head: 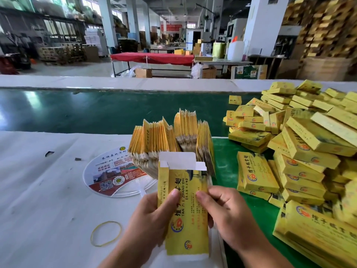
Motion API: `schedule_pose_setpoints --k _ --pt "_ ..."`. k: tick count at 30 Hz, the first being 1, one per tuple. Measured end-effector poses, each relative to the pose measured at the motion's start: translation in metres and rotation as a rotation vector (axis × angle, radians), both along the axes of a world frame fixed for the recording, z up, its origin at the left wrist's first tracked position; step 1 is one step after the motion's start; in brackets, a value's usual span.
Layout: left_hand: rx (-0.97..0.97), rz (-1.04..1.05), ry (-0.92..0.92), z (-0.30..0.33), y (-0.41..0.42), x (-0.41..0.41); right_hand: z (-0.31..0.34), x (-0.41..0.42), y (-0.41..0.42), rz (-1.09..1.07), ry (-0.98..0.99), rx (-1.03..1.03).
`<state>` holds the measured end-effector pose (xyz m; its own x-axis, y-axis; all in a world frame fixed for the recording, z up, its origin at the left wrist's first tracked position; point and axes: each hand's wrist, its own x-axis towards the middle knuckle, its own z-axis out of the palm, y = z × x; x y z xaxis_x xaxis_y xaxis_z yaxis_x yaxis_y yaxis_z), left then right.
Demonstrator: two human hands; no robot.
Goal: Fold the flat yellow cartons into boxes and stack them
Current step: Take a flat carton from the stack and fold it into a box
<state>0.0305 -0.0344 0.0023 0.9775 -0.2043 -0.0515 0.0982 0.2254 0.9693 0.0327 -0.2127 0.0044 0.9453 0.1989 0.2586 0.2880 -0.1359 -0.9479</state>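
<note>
Both hands hold one yellow carton (pixel 186 219) upright in front of me, its white top flaps (pixel 179 161) standing open. My left hand (pixel 152 219) grips its left edge with the thumb on the printed face. My right hand (pixel 226 211) grips the right edge, thumb on the front too. Just behind the carton stands a fanned bundle of flat yellow cartons (pixel 172 140) on edge. A large loose heap of folded yellow boxes (pixel 301 144) covers the green surface to the right.
A round printed hand fan (pixel 114 175) lies on the white table cover (pixel 42 180), with a yellow rubber band (pixel 106 233) nearer me. A green conveyor belt (pixel 87 111) runs across behind. The factory floor beyond holds a red-covered table (pixel 152 58) and pallets.
</note>
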Motion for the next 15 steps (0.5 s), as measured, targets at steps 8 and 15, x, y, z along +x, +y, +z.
schedule_pose_setpoints --k 8,15 --pt "0.275 0.249 -0.162 -0.009 -0.003 0.002 0.0 -0.005 0.009 -0.029 -0.057 0.066" --pt "0.375 0.138 -0.263 -0.01 -0.009 -0.003 -0.002 -0.005 0.01 -0.232 -0.186 -0.04"
